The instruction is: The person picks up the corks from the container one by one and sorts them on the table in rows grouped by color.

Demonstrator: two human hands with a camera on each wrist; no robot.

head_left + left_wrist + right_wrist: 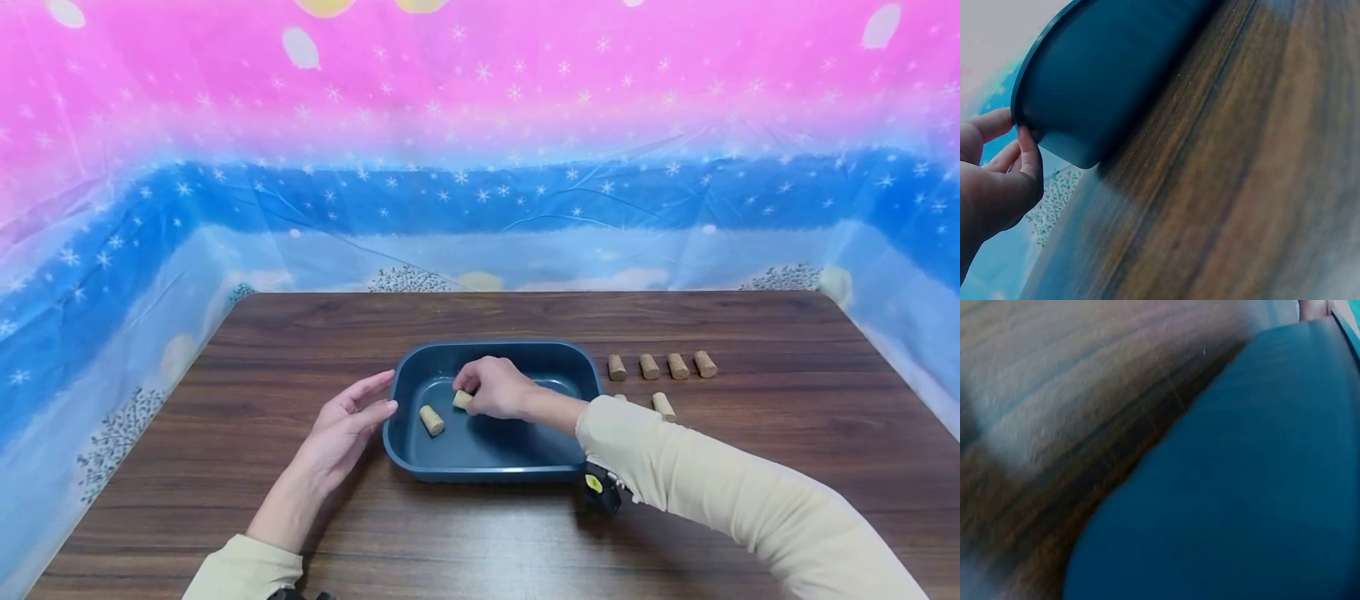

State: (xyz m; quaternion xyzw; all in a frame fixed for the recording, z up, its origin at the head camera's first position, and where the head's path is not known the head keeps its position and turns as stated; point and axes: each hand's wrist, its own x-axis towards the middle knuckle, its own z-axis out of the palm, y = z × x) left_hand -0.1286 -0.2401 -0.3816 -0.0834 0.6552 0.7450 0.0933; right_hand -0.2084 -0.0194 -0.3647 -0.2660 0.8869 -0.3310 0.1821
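A dark blue rectangular basin [487, 473] stands on the table. Inside it, my right hand [501, 389] pinches a cork [462, 401] between thumb and fingers, low over the basin floor. Another cork [431, 421] lies in the basin's left part. At the left end, my left hand [347, 429] touches the rim with thumb and fingertips, the fingers fairly straight. The left wrist view shows these fingers [997, 125] against the basin's outer edge [1085, 94]. In the right wrist view the basin wall [1241, 475] fills much of the picture, and my right hand is out of sight.
Right of the basin, several corks stand in a row, among them one cork [648, 367]. Nearer lies another cork [663, 406], beside one partly hidden by the right sleeve [697, 467]. A patterned cloth [480, 192] hangs behind the wooden table [225, 417].
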